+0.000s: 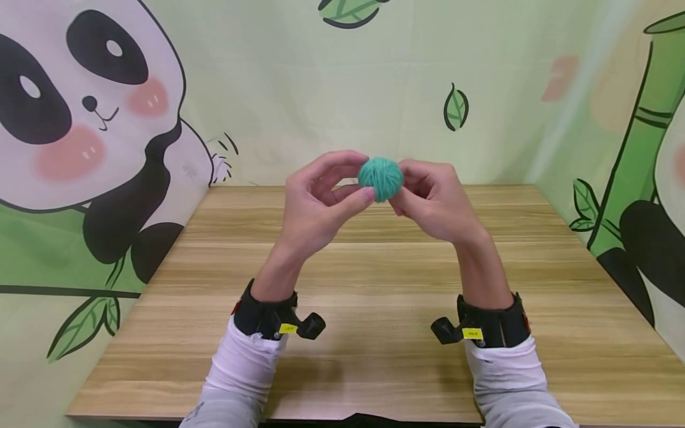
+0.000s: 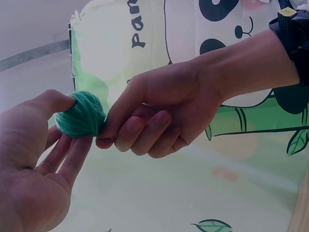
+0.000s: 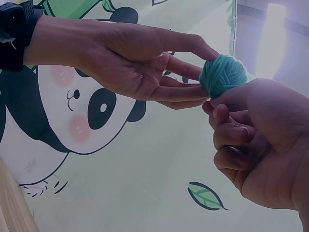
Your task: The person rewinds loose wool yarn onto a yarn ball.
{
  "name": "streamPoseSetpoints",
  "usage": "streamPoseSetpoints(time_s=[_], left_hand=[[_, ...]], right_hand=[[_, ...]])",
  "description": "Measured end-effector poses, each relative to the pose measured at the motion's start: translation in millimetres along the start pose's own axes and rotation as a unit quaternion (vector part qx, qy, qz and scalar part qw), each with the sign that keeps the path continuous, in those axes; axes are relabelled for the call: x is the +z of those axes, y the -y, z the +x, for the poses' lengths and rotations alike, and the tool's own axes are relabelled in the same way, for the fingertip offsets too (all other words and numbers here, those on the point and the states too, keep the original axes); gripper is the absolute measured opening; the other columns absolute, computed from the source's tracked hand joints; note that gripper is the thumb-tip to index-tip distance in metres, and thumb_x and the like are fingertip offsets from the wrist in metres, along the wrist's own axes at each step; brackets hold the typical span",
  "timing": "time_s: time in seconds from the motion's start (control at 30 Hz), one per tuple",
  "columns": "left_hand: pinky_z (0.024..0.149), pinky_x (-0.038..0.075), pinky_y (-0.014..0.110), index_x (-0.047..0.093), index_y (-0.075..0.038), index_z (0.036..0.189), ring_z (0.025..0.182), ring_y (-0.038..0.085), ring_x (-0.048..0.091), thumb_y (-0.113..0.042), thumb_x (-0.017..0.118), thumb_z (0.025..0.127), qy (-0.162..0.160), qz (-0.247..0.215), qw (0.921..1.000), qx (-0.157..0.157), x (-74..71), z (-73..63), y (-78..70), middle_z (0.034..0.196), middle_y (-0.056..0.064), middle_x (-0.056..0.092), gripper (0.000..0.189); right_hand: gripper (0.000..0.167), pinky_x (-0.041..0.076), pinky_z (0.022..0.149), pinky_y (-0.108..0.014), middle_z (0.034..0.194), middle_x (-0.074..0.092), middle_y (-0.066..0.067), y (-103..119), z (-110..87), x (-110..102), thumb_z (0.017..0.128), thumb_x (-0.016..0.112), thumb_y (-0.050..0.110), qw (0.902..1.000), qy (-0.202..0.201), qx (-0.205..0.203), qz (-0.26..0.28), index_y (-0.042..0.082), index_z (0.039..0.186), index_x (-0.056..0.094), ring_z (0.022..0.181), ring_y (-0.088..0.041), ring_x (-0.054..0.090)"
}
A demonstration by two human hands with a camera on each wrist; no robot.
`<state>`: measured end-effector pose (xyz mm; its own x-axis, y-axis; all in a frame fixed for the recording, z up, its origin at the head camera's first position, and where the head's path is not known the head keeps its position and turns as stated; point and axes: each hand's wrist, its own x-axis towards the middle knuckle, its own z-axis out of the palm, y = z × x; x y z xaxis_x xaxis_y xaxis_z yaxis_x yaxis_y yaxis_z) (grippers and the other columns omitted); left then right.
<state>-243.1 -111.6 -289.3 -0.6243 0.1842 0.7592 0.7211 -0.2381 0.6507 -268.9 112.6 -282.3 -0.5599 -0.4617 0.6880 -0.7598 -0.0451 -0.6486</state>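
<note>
A small ball of teal yarn (image 1: pixel 381 179) is held up above the table, with strands wound across it in several directions. The left hand (image 1: pixel 321 199) grips it from the left, thumb at the lower front and fingertips behind and above. On the other side, the right hand (image 1: pixel 440 199) has its thumb and index finger pinched together against the ball's edge. Its other fingers are curled, as the right wrist view shows. The left wrist view has a strand of the yarn ball (image 2: pixel 81 115) running down toward that pinch; the end between the fingertips is hidden.
Below the hands lies a wood-grain table (image 1: pixel 374 267). Behind it hangs a pale green backdrop (image 1: pixel 267 89) printed with pandas, leaves and bamboo. Both wrists wear black straps (image 1: pixel 492 321) with small camera mounts.
</note>
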Motion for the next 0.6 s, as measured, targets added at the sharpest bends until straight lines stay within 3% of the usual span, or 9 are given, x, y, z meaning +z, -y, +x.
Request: streamPoseSetpoints(time_s=[0.2, 0.33, 0.6], left_hand=[[0.104, 0.072, 0.038, 0.065, 0.019, 0.135, 0.114, 0.015, 0.077, 0.003, 0.082, 0.096, 0.009, -0.005, 0.9999, 0.005, -1.4, -0.7, 0.9, 0.124, -0.004, 0.079, 0.046], [0.104, 0.072, 0.037, 0.063, 0.021, 0.134, 0.114, 0.014, 0.077, 0.001, 0.083, 0.096, 0.014, -0.013, 0.9997, 0.012, -2.3, -0.6, 1.1, 0.124, -0.005, 0.079, 0.047], [0.1, 0.073, 0.038, 0.065, 0.022, 0.13, 0.113, 0.015, 0.078, 0.017, 0.077, 0.089, 0.006, 0.003, 0.9997, 0.022, -2.4, 1.6, 0.3, 0.123, -0.006, 0.079, 0.043]], right_hand=[[0.011, 0.034, 0.042, -0.028, 0.068, 0.058, -0.002, 1.3, -1.0, -1.8, 0.109, 0.064, -0.006, 0.9985, 0.013, 0.026, 0.046, -0.006, 0.101, 0.072, 0.05, -0.017, 0.043], [0.017, 0.043, 0.045, -0.026, 0.071, 0.06, -0.004, 3.0, -1.3, -3.2, 0.113, 0.061, 0.0, 0.9961, 0.031, 0.039, 0.073, -0.002, 0.101, 0.072, 0.053, -0.019, 0.047], [0.037, 0.054, 0.053, -0.027, 0.077, 0.067, -0.007, 4.9, 1.3, -4.2, 0.118, 0.043, 0.003, 0.9871, 0.019, 0.052, 0.15, 0.005, 0.11, 0.078, 0.062, -0.024, 0.059]])
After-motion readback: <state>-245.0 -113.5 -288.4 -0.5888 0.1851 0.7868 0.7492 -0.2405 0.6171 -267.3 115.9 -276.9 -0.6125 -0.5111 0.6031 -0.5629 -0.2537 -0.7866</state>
